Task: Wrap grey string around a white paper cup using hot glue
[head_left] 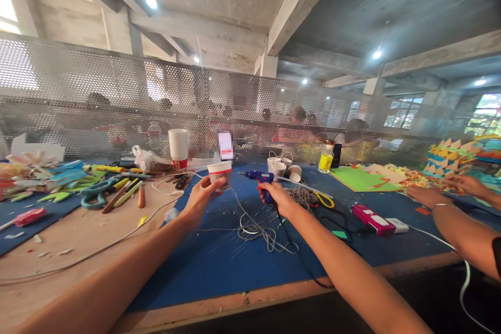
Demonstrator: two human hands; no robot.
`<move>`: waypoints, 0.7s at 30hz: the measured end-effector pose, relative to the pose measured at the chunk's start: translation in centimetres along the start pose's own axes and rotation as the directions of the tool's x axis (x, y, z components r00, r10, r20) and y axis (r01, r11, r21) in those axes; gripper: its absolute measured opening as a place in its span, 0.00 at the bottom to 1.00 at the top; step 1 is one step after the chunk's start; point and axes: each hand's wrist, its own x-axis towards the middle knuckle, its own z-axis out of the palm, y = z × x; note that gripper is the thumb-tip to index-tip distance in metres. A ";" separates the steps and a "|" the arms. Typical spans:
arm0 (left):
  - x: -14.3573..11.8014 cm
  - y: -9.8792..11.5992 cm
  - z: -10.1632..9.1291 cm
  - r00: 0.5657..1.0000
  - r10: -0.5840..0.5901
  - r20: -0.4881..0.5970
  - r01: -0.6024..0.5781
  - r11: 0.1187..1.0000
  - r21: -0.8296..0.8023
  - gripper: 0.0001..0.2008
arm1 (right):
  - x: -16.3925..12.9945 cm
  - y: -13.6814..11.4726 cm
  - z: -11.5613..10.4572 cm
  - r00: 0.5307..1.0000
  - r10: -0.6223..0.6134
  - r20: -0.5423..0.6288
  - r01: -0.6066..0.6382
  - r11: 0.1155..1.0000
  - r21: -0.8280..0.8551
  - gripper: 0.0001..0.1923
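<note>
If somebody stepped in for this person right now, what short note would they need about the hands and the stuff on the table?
Left hand: holds a paper cup above the blue mat.
Right hand: grips a blue glue gun, nozzle pointing at the cup, not quite touching; its cord trails toward the table edge.
Nearby: string tangle, stacked cups, scissors. A co-worker's hands work at right.
Done: cup and gun picked up. No glue visible on the cup yet.

1 glue gun (pixel 259 176), 1 held cup (pixel 219 171), 1 bottle (pixel 325 157).
</note>
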 end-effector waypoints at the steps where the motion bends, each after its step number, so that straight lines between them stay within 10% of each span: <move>1: 0.0 0.0 0.0 1.000 0.007 0.002 -0.007 1.000 0.014 0.27 | 0.3 0.3 -0.1 1.000 0.002 -0.012 -0.003 0.999 -0.040 0.14; 13: -0.5 -0.5 0.6 0.996 0.041 0.077 -0.046 0.996 0.073 0.29 | 1.4 1.6 -1.0 0.998 0.001 -0.067 -0.037 0.835 -0.549 0.32; 21: -0.7 -0.6 0.8 0.997 0.020 0.068 -0.028 0.992 0.119 0.29 | -0.3 0.5 0.3 0.934 -0.343 -0.102 0.175 0.686 -0.706 0.10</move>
